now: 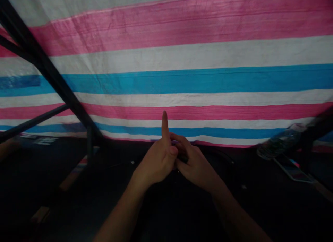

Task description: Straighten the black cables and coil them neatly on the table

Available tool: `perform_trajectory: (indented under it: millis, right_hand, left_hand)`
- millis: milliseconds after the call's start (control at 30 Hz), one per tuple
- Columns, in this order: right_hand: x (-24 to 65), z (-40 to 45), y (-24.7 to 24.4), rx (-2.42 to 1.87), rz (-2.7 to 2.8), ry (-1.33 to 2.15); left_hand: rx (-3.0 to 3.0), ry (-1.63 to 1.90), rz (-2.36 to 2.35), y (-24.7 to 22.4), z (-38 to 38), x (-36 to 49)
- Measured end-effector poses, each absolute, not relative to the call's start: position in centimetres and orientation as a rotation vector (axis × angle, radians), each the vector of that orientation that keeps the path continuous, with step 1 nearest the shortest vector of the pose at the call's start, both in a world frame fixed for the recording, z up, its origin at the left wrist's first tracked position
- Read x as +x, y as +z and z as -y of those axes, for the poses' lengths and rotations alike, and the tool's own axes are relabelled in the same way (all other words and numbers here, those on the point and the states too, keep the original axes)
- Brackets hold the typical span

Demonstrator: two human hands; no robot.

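Observation:
In the head view my left hand [158, 161] and my right hand [195, 163] meet in the middle, above a dark surface [166, 214]. The index finger of my left hand points straight up, its thumb is bent in and the other fingers are hidden from sight. My right hand is closed, its bent fingers and thumb against the inner side of my left hand. Between the hands it is too dark to make out whether they hold anything.
A striped pink, white and blue plastic sheet [195, 80] hangs behind. Dark metal bars [56, 80] slant across the left. To the right, a clear plastic bottle [281, 143] lies tilted beside a flat phone-like object [293, 170]. Part of another person's arm [7, 148] shows at the left edge.

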State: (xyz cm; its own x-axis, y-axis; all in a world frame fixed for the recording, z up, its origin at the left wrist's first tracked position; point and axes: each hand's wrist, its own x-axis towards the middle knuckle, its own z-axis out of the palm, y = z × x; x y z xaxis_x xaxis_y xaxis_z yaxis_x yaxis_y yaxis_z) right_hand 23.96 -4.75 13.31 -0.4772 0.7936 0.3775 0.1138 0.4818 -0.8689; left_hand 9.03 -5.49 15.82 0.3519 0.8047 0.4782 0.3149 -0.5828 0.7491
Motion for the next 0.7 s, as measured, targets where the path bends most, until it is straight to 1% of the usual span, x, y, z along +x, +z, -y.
perform_trajectory:
  millis: [100,233,300,400,533,600,700]
  right_hand:
    - [24.0,4.0,12.8,-0.743,1.862,0.963]
    - [24.7,3.2,12.8,-0.712,1.728,1.030]
    - [25.3,2.7,13.0,-0.757,1.651,0.998]
    - [26.4,1.7,13.4,-0.806,1.441,0.949]
    - [27.9,0.4,13.5,-0.828,1.096,1.025]
    - [28.5,0.0,13.4,-0.796,1.060,1.076]
    - [29.7,-0.3,13.4,-0.698,1.213,1.156]
  left_hand:
    - [1.998,1.204,-0.944,15.3,5.2,9.2]
    - [1.863,1.203,-0.925,15.1,4.9,8.8]
    - [1.865,1.177,-0.964,15.4,4.5,8.2]
    - [2.006,1.020,-1.099,16.1,3.4,6.8]
    - [2.137,0.750,-1.243,16.6,1.8,5.0]
    - [2.134,0.762,-1.280,16.6,1.5,4.7]
    - [2.123,0.941,-1.289,16.6,1.6,4.7]
